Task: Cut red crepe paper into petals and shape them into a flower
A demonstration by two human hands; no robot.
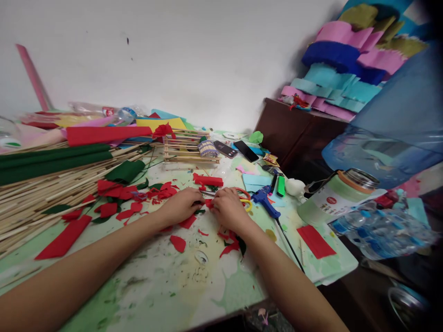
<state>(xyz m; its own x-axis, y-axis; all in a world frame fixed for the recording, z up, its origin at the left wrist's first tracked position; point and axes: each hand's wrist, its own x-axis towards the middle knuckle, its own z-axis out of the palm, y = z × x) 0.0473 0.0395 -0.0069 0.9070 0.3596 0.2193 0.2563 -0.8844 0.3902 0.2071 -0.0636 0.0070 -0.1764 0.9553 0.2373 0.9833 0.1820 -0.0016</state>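
Note:
Both my hands are low over the middle of the table, fingertips facing each other. My left hand is curled closed, and what its fingertips hold is hidden. My right hand has its fingers bent together at a small piece of red crepe paper, which shows between the two hands. Scissors with red and yellow handles lie right behind my right hand, partly covered by it. A folded red crepe paper strip is just beyond. Cut red petal shapes and green scraps lie around my hands.
Thin wooden sticks and green crepe paper rolls fill the left. A stick frame and phones lie toward the wall. At right are a blue glue gun with its cord, a green marker and a thermos.

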